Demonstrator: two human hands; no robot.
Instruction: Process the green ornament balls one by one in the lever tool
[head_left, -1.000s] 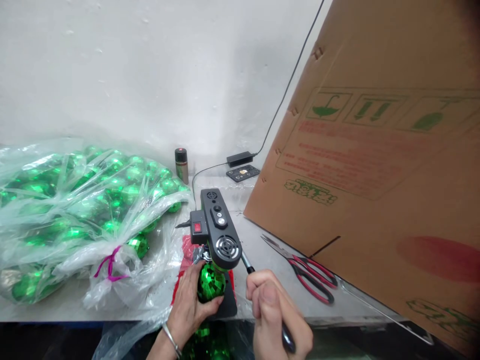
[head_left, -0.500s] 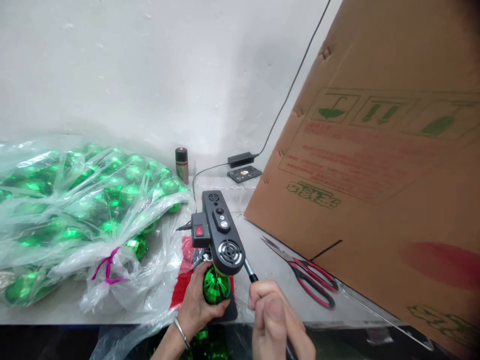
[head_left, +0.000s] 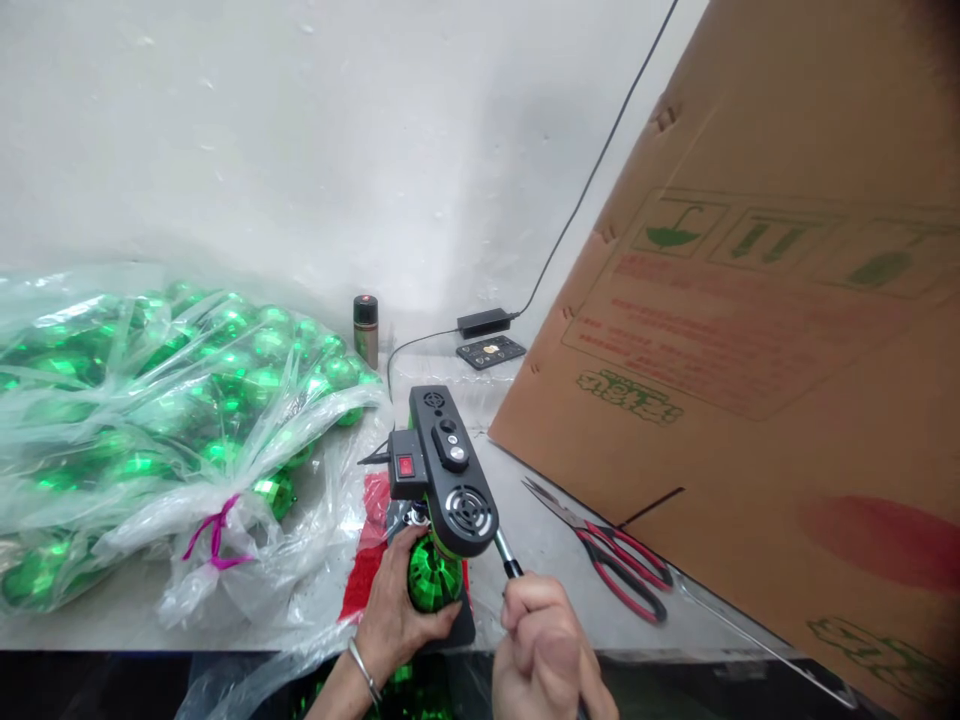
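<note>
My left hand (head_left: 395, 612) wraps round a faceted green ball ornament (head_left: 430, 578) and holds it under the head of a small black bench machine (head_left: 450, 471) with a red switch. My right hand (head_left: 545, 656) is closed in a fist round the machine's lever handle (head_left: 509, 560), at the table's front edge. A silver bangle sits on my left wrist. The lower part of the ball is hidden by my fingers.
A large clear plastic bag of green ornaments (head_left: 150, 410) fills the left of the table. Red-handled scissors (head_left: 607, 555) lie right of the machine. A tilted cardboard box (head_left: 750, 340) stands at the right. A small can (head_left: 365, 328), power adapter (head_left: 484, 322) and remote (head_left: 491, 351) lie near the wall.
My right hand has drawn the lever handle slightly down and toward me. My left hand keeps the green ball under the machine head. The view has shifted a little.
</note>
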